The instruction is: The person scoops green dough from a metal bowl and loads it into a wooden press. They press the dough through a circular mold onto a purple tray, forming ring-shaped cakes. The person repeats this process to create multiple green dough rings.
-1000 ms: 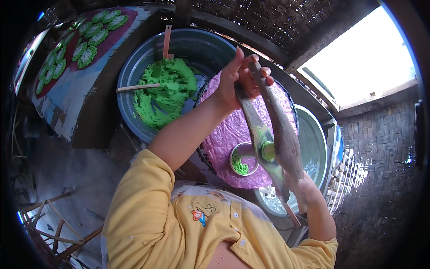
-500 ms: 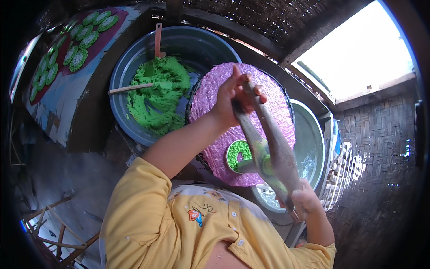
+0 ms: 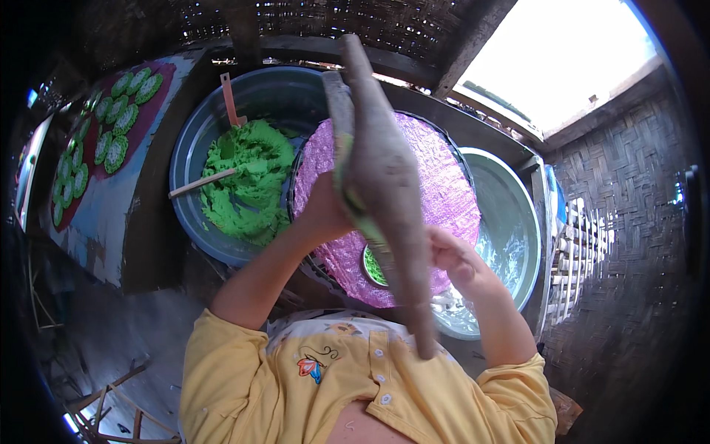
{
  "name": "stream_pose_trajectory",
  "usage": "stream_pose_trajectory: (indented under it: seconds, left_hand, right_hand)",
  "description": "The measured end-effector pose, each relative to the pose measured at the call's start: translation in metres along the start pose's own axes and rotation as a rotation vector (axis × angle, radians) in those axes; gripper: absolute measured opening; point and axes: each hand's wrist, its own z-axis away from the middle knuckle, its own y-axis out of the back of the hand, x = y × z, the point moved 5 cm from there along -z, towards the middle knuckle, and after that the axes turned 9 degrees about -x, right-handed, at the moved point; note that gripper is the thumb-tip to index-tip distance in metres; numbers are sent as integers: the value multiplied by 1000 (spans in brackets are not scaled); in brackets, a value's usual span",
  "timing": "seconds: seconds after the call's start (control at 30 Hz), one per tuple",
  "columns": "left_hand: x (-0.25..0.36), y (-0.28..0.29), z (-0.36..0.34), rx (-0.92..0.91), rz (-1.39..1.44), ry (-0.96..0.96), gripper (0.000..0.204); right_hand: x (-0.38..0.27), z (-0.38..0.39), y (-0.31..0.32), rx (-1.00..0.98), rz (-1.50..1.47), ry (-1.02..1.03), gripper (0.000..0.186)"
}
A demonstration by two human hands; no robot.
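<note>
A wooden press (image 3: 384, 163) made of two long handled pieces is raised close in front of me, slanting across the middle of the view. My left hand (image 3: 327, 206) grips its middle from behind; the fingers are hidden by the wood. My right hand (image 3: 457, 260) is just right of the press, fingers apart and loosely bent, seemingly holding nothing. Beneath lies a round surface covered in crinkled pink sheet (image 3: 444, 185). On its near edge sits a ring mould (image 3: 364, 268) with green dough strands (image 3: 375, 266) inside, partly covered by the press.
At left, a big blue-grey basin (image 3: 185, 140) holds green dough (image 3: 251, 177), a wooden stick (image 3: 203, 183) and a pink-handled tool (image 3: 228, 96). A pale green basin (image 3: 518, 222) with water stands right. Green-and-white lacy rounds (image 3: 115, 152) lie far left. A woven wall (image 3: 629, 222) borders the right.
The press has come up and turned more upright, moving left off most of the pink surface. My right hand has left its lower end. My left hand has shifted down from the top end.
</note>
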Motion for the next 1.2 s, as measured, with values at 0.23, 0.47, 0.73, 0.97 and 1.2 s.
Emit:
stream_pose_trajectory:
  seconds: [0.23,0.47,0.73,0.97,1.2]
  left_hand:
    - [-21,41,53,326,417,-232,73]
    - [-11,53,63,333,566,-297,72]
    - [-10,53,70,345,558,-302,70]
    - [-10,55,68,352,492,-277,69]
    - [-19,71,49,382,394,-207,68]
  right_hand:
    - [39,5,48,385,1143,-406,16]
    - [55,4,51,334,1281,-392,17]
    - [52,-1,43,323,1392,-167,10]
    - [24,-19,36,289,1401,-89,8]
    - [36,-79,40,314,1423,-90,14]
